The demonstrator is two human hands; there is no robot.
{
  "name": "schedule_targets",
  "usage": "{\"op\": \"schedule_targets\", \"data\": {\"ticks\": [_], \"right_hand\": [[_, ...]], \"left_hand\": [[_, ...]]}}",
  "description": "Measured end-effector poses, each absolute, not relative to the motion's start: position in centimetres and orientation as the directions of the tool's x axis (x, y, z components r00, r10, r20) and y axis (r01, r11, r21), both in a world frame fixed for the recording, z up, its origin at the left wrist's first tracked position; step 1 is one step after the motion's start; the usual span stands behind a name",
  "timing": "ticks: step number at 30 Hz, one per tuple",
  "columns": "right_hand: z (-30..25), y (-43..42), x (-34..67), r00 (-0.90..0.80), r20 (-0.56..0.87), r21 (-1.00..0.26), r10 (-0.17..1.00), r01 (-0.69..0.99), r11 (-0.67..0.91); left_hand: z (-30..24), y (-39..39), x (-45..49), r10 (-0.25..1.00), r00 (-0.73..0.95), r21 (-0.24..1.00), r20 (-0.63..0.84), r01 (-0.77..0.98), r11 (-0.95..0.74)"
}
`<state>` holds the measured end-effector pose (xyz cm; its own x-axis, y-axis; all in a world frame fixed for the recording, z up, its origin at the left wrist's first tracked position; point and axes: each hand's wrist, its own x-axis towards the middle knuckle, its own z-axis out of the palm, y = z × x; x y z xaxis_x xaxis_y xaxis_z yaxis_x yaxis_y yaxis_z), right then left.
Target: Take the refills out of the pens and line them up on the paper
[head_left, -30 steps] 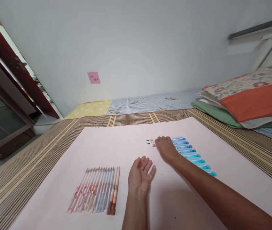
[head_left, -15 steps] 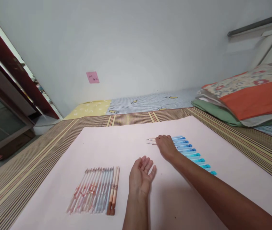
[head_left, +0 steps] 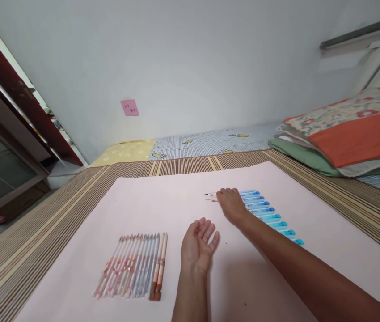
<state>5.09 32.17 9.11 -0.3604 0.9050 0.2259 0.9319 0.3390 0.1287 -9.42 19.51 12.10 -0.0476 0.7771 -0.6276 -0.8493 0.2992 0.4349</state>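
Head view: toward the right edge of the sheet (head_left: 163,197), blue pens (head_left: 272,217) are laid left-to-right, partly under the nearer right hand (head_left: 232,205), grip hidden; the left hand (head_left: 196,248) is held palm-up, loosely spread

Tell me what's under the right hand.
Pale, dark-tipped pen ends show on one side of the right hand, blue pen ends on the other. Whatever lies directly beneath the hand is covered.

The bare right hand (head_left: 232,205) hides the middles of the uppermost slim white-and-blue pens (head_left: 260,205), its curled fingertips out of sight; the bare right forearm (head_left: 293,264) covers the lower pens' left ends. Handwriting on the square pink paper note (head_left: 129,108) is too small to read.
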Motion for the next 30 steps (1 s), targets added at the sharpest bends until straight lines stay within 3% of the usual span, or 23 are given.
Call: {"op": "schedule_targets", "data": {"ticks": [15,20,30], "right_hand": [[11.7,33.5,11.4,-0.178,0.248,0.047,0.952,0.984,0.172],[11.1,32.8,11.5,-0.244,0.196,0.076,0.95,0.969,0.234],[9.4,33.3,9.7,-0.282,0.243,0.129,0.928,0.958,0.257]], "left_hand": [[12.0,19.5,-9.5,0.781,-0.043,0.436,-0.623,-0.848,0.302],[12.0,19.5,-9.3,0.782,-0.042,0.445,-0.622,-0.841,0.308],[12.1,19.6,-9.3,0.781,-0.044,0.446,-0.623,-0.84,0.308]]}}
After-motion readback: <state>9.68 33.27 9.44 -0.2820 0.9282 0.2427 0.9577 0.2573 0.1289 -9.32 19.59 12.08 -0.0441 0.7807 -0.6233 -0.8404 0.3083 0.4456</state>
